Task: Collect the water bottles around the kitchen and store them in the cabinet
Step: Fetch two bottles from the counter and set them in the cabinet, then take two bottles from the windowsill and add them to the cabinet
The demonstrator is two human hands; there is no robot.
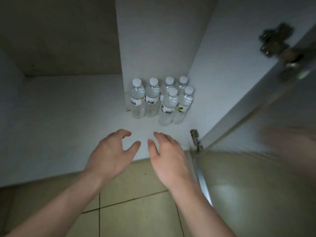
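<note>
Several clear water bottles (168,103) with white caps stand upright in two rows on the white cabinet floor (68,117), tucked into the back right corner. My left hand (111,154) and my right hand (169,159) hover side by side over the cabinet's front edge, a short way in front of the bottles. Both hands have loosely spread fingers and hold nothing. Neither hand touches a bottle.
The cabinet door (256,177) stands open at the right, with hinges (196,141) at its lower and upper corners. A white inner partition (153,40) rises behind the bottles. Beige floor tiles (136,211) lie below the cabinet.
</note>
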